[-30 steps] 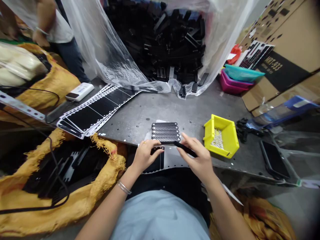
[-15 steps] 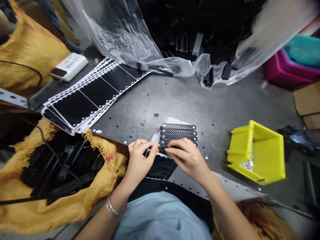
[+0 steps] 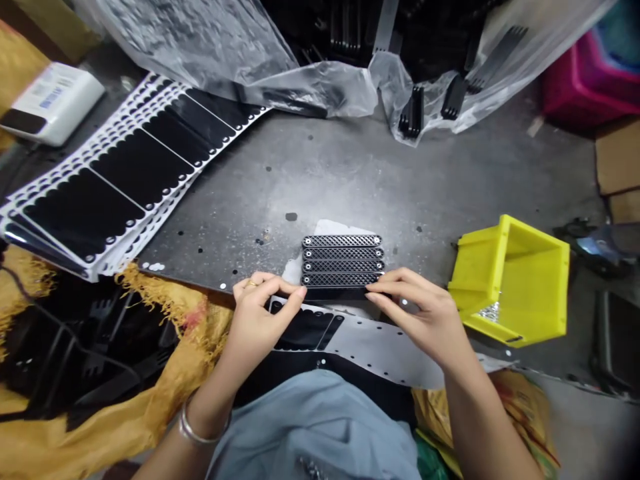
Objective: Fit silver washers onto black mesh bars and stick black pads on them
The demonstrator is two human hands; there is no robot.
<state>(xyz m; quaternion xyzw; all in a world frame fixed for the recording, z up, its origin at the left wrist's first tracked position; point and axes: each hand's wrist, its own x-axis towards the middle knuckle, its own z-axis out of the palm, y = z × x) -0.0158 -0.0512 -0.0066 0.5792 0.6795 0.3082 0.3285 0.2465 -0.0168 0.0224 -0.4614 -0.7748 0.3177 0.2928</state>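
Note:
Several black mesh-patterned strips (image 3: 343,261) lie side by side on a white paper patch at the table's near edge. Directly below them, a plain black strip (image 3: 336,293) spans the gap between my hands. The fingertips of my left hand (image 3: 261,315) touch its left end, and those of my right hand (image 3: 419,315) touch its right end. Under my left hand lies a white backing sheet (image 3: 380,348) with black pads (image 3: 303,329).
Stacked black-and-white sheets (image 3: 115,163) lie at left on the grey metal table (image 3: 320,187). A yellow bin (image 3: 513,280) holds silver bits. Behind stand a plastic bag (image 3: 320,83) of black parts and a white device (image 3: 53,103). A yellow sack (image 3: 165,357) hangs at left.
My hands have spread apart along the plain strip, which now lies flat against the near side of the mesh strips. The camera view has tilted downward and shifted.

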